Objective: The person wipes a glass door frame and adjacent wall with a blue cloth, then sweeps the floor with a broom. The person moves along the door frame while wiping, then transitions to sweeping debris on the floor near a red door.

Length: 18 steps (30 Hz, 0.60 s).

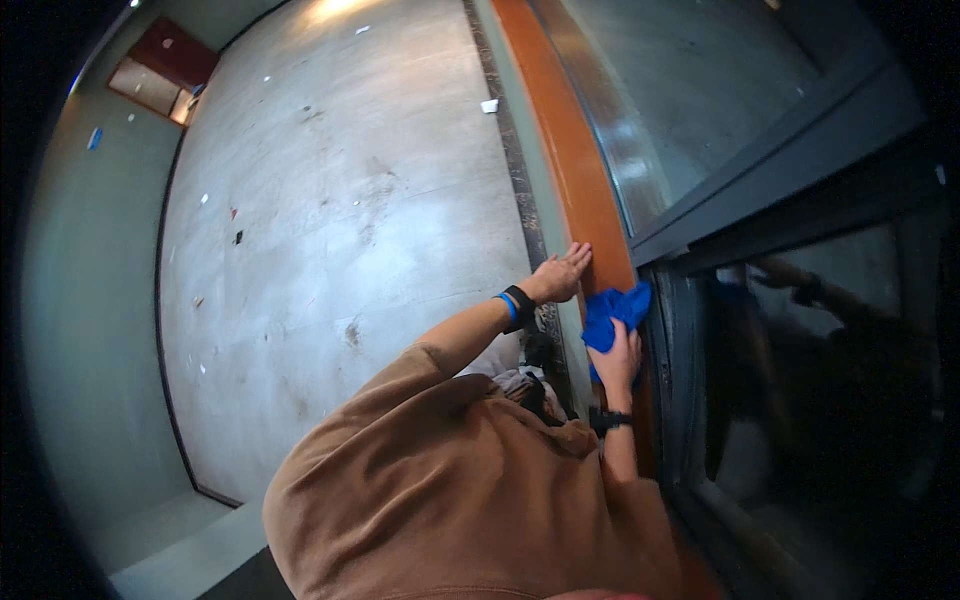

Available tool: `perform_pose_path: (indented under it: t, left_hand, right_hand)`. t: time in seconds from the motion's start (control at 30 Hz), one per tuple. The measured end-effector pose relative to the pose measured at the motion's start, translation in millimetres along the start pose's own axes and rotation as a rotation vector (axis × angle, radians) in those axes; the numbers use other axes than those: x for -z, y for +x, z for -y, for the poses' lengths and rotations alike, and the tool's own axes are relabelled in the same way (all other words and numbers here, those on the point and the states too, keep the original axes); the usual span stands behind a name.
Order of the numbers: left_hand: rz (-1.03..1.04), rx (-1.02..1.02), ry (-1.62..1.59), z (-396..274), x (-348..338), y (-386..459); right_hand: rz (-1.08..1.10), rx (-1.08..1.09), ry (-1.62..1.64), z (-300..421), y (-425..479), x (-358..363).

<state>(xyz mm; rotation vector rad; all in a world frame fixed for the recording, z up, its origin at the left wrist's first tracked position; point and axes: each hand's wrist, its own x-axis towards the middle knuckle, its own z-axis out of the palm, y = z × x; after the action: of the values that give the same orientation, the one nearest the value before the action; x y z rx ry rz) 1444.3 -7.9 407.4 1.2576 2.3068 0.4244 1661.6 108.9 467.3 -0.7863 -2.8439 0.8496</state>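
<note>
My right hand (620,358) grips a crumpled blue cloth (615,309), which lies against an orange-brown window sill (581,172) beside the dark window frame. Ahead and to the left, my left hand (562,274) holds nothing; its fingertips rest on the near edge of the same sill. A black band and a blue band circle the left wrist, and another black band is on the right wrist. Part of the cloth is hidden behind the right hand.
Dark-framed glass panes (810,360) stand along the right, with reflections in them. Left of the sill spreads a grey tiled floor (337,225) with scattered scraps and stains. A white piece of litter (490,106) lies by the dark floor border. A green wall (97,300) rises at far left.
</note>
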Motion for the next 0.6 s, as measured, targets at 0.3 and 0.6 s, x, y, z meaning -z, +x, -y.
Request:
perform_pose_path:
  t: [0.3, 0.6]
  left_hand:
    - [-0.012, -0.089, 0.133, -7, -15, -15]
    - [0.036, -0.117, -0.468, 46, 4, -41]
  right_hand:
    - [-0.114, -0.124, -0.034, -29, -52, -23]
    - [-0.101, -0.014, -0.103, 59, 92, -74]
